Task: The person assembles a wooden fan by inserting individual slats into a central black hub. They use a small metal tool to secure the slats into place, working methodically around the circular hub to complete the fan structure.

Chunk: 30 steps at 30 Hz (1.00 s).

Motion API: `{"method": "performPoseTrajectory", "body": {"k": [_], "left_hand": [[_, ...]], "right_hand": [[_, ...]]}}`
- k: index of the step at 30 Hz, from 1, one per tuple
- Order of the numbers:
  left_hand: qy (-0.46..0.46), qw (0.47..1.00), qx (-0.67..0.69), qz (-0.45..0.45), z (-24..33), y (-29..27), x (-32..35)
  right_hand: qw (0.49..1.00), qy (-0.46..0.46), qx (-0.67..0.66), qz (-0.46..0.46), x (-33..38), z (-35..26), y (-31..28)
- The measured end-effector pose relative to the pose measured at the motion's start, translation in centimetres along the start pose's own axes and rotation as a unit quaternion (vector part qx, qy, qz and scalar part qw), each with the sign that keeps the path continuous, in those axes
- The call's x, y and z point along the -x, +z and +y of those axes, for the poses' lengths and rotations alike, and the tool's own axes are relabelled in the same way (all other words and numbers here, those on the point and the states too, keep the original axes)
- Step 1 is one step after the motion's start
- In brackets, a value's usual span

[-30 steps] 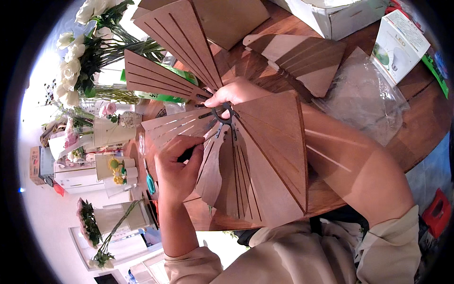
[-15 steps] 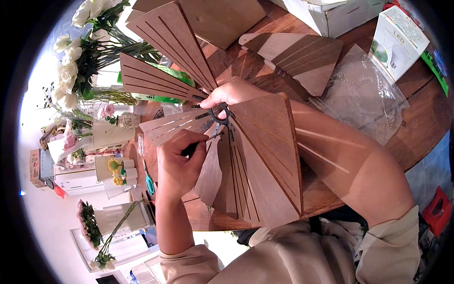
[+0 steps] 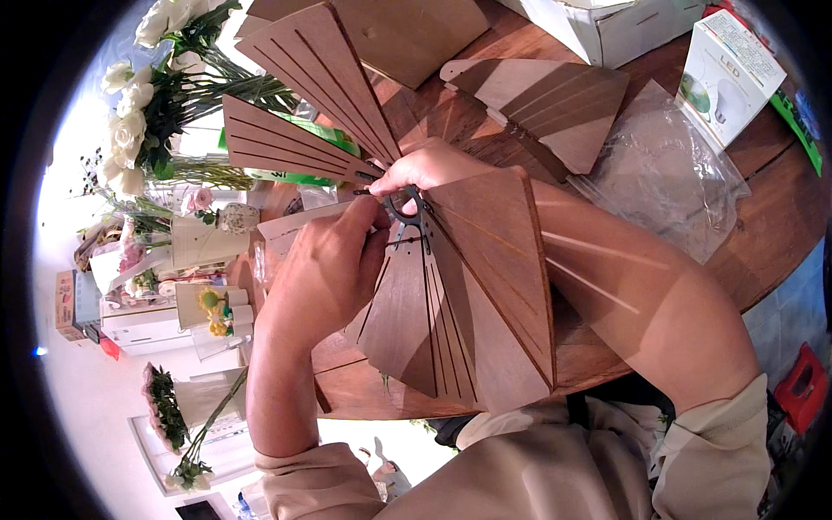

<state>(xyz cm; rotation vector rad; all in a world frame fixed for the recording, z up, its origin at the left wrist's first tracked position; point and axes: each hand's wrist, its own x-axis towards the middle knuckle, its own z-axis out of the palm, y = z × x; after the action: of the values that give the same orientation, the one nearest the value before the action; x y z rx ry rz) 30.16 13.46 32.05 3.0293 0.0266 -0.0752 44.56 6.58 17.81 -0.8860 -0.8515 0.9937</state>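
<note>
At least five panels (image 3: 295,143) fan around one ring (image 3: 420,208), pinched by the right hand (image 3: 425,165); the left hand (image 3: 321,269) curls beside it, its grip hidden. Bare worktop (image 3: 425,113) opens beyond the ring, its edge nearer.

R hand (image 3: 431,166) holds blk ring (image 3: 421,211)
</note>
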Motion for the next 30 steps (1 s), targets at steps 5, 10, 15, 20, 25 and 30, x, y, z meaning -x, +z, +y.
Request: {"method": "performPoseTrajectory", "body": {"k": [5,10,15,20,25,30], "left_hand": [[-0.032,0.997,0.075,-0.004,0.6,-0.5,-0.4],[-0.120,0.993,-0.009,0.023,0.4,-0.2,0.2],[-0.028,0.998,0.038,-0.050,-0.2,-1.3,0.7],[0.062,0.995,0.047,-0.064,-1.3,-1.4,1.0],[-0.030,0.995,0.073,-0.063,-0.6,-1.1,0.9],[-0.004,0.993,0.021,-0.112,-1.7,-1.5,1.1]], "right_hand": [[0.998,0.038,-0.027,0.029,-0.3,-0.2,0.0],[0.995,-0.063,0.082,0.008,-0.7,1.5,-0.2],[0.999,0.033,-0.032,-0.008,-1.0,1.0,-0.5],[1.000,-0.005,0.001,0.027,0.2,-0.3,0.2],[0.996,0.048,-0.071,0.027,0.0,-0.2,0.2],[1.000,0.003,0.001,0.012,-0.1,-0.1,0.0]]}}
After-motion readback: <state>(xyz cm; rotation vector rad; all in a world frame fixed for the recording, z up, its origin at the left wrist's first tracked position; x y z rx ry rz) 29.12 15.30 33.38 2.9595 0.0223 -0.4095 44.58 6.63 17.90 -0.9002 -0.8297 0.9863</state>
